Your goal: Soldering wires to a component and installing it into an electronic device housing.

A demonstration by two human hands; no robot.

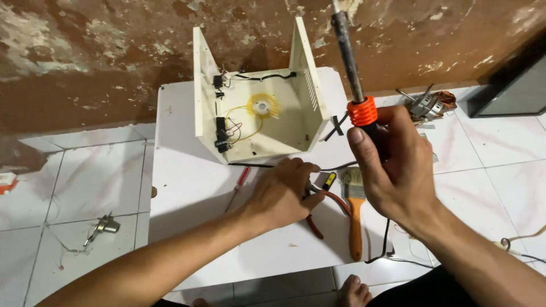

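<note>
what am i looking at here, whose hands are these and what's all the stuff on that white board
This is one picture from a camera worn on a person's head, looking down at that person's own two bare hands; their toes show at the bottom edge.

The right hand holds up a soldering iron, a dark rod with an orange collar, tip pointing upward. The left hand rests on red-handled pliers lying on a white board that sits on a tiled floor.

Also on the board: an open cream metal casing with wires and small parts inside, a red screwdriver, and a paintbrush with an orange handle. Off the board, a small electric motor lies at the right and a small metal part at the left.
</note>
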